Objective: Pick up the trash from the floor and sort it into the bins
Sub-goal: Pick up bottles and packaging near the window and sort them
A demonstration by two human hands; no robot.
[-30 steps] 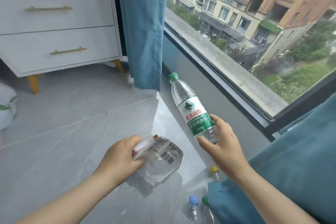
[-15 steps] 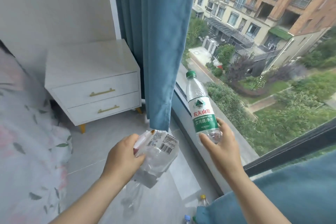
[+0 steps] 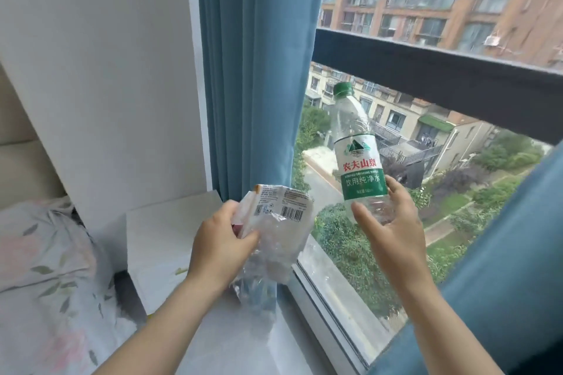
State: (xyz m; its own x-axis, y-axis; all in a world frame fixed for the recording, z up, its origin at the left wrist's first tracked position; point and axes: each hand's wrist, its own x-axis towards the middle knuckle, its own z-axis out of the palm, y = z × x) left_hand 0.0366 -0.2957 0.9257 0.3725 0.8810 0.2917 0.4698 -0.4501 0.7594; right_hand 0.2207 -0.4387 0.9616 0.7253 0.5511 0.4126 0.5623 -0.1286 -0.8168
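The left hand (image 3: 224,248) is clenched around a crumpled clear plastic wrapper (image 3: 283,222), gripping it by its left edge. The printed end with a barcode faces up and the loose clear end hangs below the fingers. The right hand (image 3: 394,231) grasps a clear plastic water bottle (image 3: 358,161) round its lower part, just under the green and white label, with the thumb on the near left side and the fingers curled round the right. The bottle stands nearly upright with its green cap on top and looks empty. Both things are held up in the air in front of the window (image 3: 396,137), the wrapper to the left of the bottle and apart from it.

A blue curtain (image 3: 259,70) hangs on the far left of the glass, and another blue curtain fold (image 3: 502,268) fills the near right. A white cabinet top (image 3: 164,231) sits beyond the left hand. A bed with floral bedding (image 3: 39,268) lies at the left.
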